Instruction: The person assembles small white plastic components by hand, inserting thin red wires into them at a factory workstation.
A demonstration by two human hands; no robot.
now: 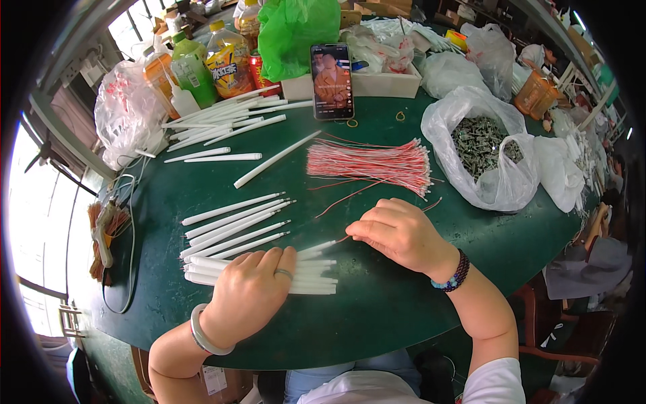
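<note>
The left hand [252, 289] lies over a batch of white tubes [313, 284] at the lower centre of the frame, its fingers bent and close together; the palm seems to weigh the batch down so it cannot roll, though the undersides are hidden and I cannot tell whether they clamp any one tube. From under it the topmost tube [316, 250] points up and to the right, probably angled that way to meet the right hand [402, 236]. There, thumb and forefinger are pressed together on a thin red wire [343, 238] — a fingertip pinch that suits something so slim — and the wire reaches the tube's end; whether it goes inside is too small to tell. Just above the left hand, a row of tubes [235, 225] lies side by side, dark tips mostly to the right, likely kept parallel for easy picking. The wire bundle [367, 165] sits at the centre, above the right hand and near enough for a short reach. At the right, a bag [441, 131] has its mouth spread wide, which leaves the small parts [479, 143] in it exposed. At the top centre the phone [332, 84] stands upright before a white box [385, 85] — presumably leaned there so its screen faces the person.
</note>
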